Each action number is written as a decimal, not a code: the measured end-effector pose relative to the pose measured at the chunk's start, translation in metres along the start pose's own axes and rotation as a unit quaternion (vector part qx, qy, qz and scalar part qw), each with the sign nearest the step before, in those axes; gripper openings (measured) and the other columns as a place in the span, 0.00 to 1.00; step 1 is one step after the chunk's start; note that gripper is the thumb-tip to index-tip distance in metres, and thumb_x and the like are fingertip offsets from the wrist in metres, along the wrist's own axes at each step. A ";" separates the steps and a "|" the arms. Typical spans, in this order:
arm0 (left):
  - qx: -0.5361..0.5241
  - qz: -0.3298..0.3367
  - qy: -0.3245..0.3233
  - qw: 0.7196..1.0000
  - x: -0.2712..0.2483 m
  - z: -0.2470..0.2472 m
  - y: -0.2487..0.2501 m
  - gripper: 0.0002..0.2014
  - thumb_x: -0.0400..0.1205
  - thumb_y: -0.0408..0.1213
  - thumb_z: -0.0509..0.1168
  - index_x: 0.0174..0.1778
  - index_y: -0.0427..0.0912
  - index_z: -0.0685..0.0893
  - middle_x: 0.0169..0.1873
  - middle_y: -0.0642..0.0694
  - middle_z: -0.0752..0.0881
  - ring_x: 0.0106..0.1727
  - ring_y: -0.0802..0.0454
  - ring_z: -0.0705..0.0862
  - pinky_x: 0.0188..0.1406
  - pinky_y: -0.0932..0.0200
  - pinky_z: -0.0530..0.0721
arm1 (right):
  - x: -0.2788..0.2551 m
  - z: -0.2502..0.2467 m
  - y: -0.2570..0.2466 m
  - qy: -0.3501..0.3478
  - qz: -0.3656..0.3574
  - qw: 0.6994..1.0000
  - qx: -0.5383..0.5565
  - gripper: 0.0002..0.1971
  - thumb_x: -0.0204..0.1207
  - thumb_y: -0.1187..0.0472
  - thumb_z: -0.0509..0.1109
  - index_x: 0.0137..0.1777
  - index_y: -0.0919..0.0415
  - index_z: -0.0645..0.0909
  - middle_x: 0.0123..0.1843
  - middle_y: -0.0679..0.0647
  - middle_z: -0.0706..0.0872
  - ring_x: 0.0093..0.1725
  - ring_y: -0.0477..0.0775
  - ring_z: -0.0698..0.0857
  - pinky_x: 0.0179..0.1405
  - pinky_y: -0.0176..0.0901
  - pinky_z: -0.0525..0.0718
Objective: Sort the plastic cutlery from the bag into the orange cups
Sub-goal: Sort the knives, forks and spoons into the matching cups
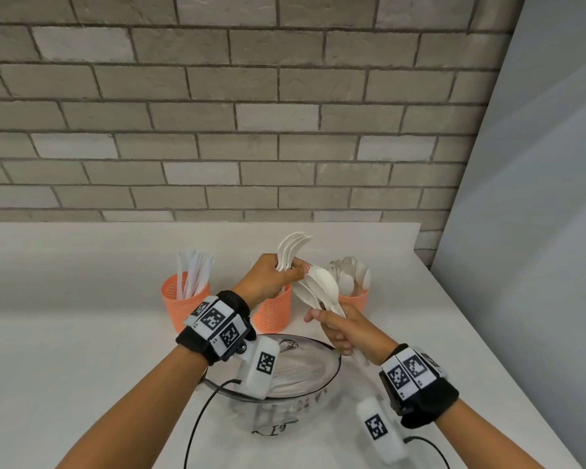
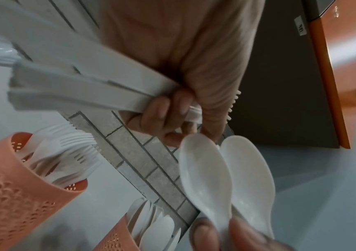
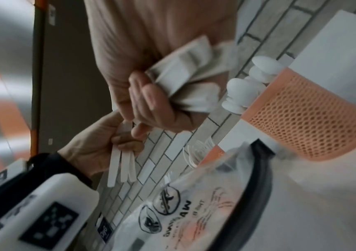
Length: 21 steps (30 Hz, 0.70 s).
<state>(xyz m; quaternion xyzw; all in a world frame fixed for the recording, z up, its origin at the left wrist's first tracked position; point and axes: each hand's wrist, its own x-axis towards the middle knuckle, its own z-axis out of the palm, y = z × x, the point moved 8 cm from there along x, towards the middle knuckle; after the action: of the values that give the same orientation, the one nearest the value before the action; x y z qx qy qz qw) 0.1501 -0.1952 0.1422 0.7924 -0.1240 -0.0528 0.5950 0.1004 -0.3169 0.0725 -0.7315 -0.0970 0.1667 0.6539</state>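
White counter (image 1: 82, 333): bears all items, brick wall (image 1: 251, 113) behind.
Clear bag (image 1: 295, 384): nearest the person, cutlery inside, printed lettering on its side.
Three orange cups: left cup (image 1: 180, 306) holds knives; middle cup (image 1: 274, 313) holds forks, per the left wrist view; right cup (image 1: 356, 299) holds spoons.
Left hand (image 1: 268, 279): above the middle cup, fingers curled round a bundle of forks (image 1: 291, 248).
Right hand (image 1: 345, 333): between bag and cups, gripping a bundle of spoons (image 1: 318, 286) by the handles.

Head view bright, even, soft shadows, fisheye bending at edges. Wrist views dimmer, motion-blurred; near cutlery handles (image 2: 69, 84) and bag (image 3: 194, 212) out of focus.
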 end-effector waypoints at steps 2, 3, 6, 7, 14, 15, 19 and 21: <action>0.013 -0.023 -0.009 1.000 0.001 0.002 -0.005 0.06 0.81 0.30 0.65 0.40 0.40 0.85 0.13 0.52 0.72 0.11 0.63 0.63 0.12 0.71 0.61 | 0.000 0.005 0.002 -0.023 0.025 0.998 0.049 0.09 0.82 0.56 0.61 0.47 0.56 0.83 0.19 0.44 0.62 0.15 0.41 0.59 0.13 0.30 0.60; 0.018 -0.034 -0.015 0.999 0.002 0.003 -0.007 0.07 0.80 0.31 0.65 0.37 0.42 0.85 0.16 0.50 0.71 0.11 0.62 0.63 0.12 0.70 0.60 | 0.000 0.008 0.003 -0.036 0.037 0.996 0.072 0.09 0.81 0.56 0.62 0.47 0.56 0.83 0.18 0.44 0.62 0.14 0.40 0.59 0.13 0.30 0.59; 0.021 -0.058 -0.029 0.998 0.003 0.006 -0.013 0.07 0.79 0.33 0.67 0.35 0.42 0.83 0.18 0.48 0.69 0.13 0.60 0.62 0.13 0.68 0.59 | -0.001 0.016 0.008 -0.081 0.064 0.986 0.131 0.09 0.77 0.54 0.65 0.49 0.56 0.83 0.17 0.44 0.62 0.13 0.39 0.60 0.11 0.29 0.59; 0.020 -0.061 -0.028 0.998 0.004 0.006 -0.014 0.07 0.79 0.33 0.68 0.34 0.42 0.83 0.16 0.49 0.69 0.12 0.60 0.61 0.13 0.68 0.58 | -0.002 0.018 0.008 -0.093 0.069 0.983 0.144 0.10 0.76 0.54 0.65 0.50 0.57 0.83 0.17 0.44 0.63 0.12 0.38 0.60 0.11 0.28 0.59; 0.016 -0.025 0.110 0.994 0.004 -0.014 -0.011 0.15 0.81 0.34 0.63 0.27 0.41 0.78 0.19 0.46 0.75 0.15 0.58 0.72 0.12 0.72 0.68 | -0.002 0.019 0.000 -0.093 0.061 0.982 0.155 0.15 0.76 0.51 0.62 0.56 0.58 0.81 0.18 0.46 0.66 0.12 0.38 0.60 0.11 0.28 0.59; -0.008 -0.030 0.124 0.992 0.003 -0.016 -0.011 0.15 0.82 0.34 0.62 0.27 0.40 0.77 0.19 0.45 0.74 0.12 0.60 0.71 0.11 0.71 0.67 | -0.002 0.018 -0.002 -0.094 0.059 0.981 0.158 0.15 0.77 0.52 0.62 0.57 0.58 0.81 0.18 0.46 0.66 0.12 0.38 0.60 0.11 0.28 0.59; -0.140 -0.082 0.082 0.983 0.000 -0.008 -0.020 0.10 0.80 0.34 0.63 0.32 0.40 0.77 0.18 0.48 0.73 0.13 0.60 0.68 0.11 0.70 0.61 | -0.004 0.021 -0.006 -0.112 0.060 0.972 0.196 0.15 0.80 0.52 0.60 0.59 0.59 0.79 0.19 0.45 0.65 0.13 0.38 0.60 0.11 0.28 0.59; -0.187 -0.111 0.021 0.976 -0.003 0.003 -0.023 0.10 0.79 0.35 0.62 0.32 0.39 0.77 0.15 0.50 0.72 0.13 0.60 0.67 0.11 0.69 0.60 | -0.005 0.024 -0.009 -0.126 0.064 0.965 0.220 0.15 0.77 0.51 0.61 0.59 0.58 0.79 0.19 0.44 0.65 0.12 0.38 0.60 0.11 0.28 0.59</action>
<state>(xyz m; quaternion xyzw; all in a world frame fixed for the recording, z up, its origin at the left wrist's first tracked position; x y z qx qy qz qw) 0.1499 -0.1916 0.1194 0.6769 -0.0109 -0.1242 0.7254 0.0869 -0.2952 0.0794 -0.5472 -0.0924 0.3162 0.7695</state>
